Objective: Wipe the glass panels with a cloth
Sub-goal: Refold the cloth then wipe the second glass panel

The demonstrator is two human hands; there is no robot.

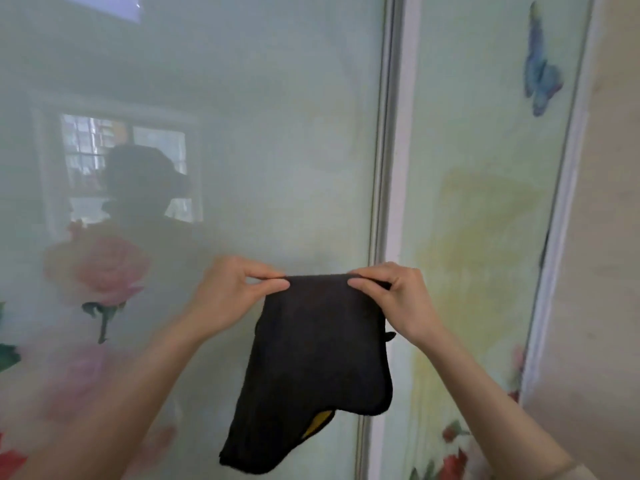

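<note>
At lower centre of the frame, my left hand (pixel 235 292) and right hand (pixel 398 299) pinch the top edge of a dark cloth (pixel 311 368), hanging before the flowered glass panels (pixel 242 133).

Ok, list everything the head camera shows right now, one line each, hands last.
cloth: one, black with a yellow patch at its lower edge, hanging in front of the panels, held by its top edge
left glass panel: one, pale green with pink roses, left and centre
right glass panel: one, pale green with a blue butterfly, right of the frame
frame: one, grey-white, vertical, between the panels
wall: one, beige, far right
left hand: pinching the cloth's top left
right hand: pinching its top right
</note>
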